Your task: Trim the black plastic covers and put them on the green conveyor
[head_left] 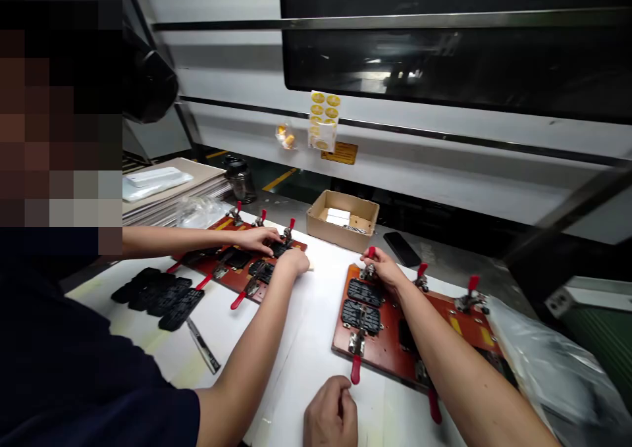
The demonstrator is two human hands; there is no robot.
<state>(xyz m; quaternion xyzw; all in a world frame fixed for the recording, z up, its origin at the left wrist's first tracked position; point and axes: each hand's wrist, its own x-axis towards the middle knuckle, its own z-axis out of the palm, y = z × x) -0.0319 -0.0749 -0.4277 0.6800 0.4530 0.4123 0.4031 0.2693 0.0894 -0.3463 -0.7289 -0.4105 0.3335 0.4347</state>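
Observation:
My right hand (pixel 381 268) reaches to the far edge of a red-brown jig board (pixel 390 355) and is closed on a red-handled toggle clamp (pixel 370 253). Two black ribbed parts (pixel 363 305) sit in the board's left side. My left hand (pixel 330 413) rests on the white table (pixel 306 348) as a loose fist, just short of the board's near red clamp handle (pixel 355 369); I see nothing in it.
A co-worker in a dark shirt on the left has both hands (pixel 276 249) on a second red jig board (pixel 232 269). Loose black parts (pixel 160 295) and a metal tool (pixel 203 346) lie beside it. A cardboard box (pixel 343 220) stands behind, a clear plastic bag (pixel 553 368) at right.

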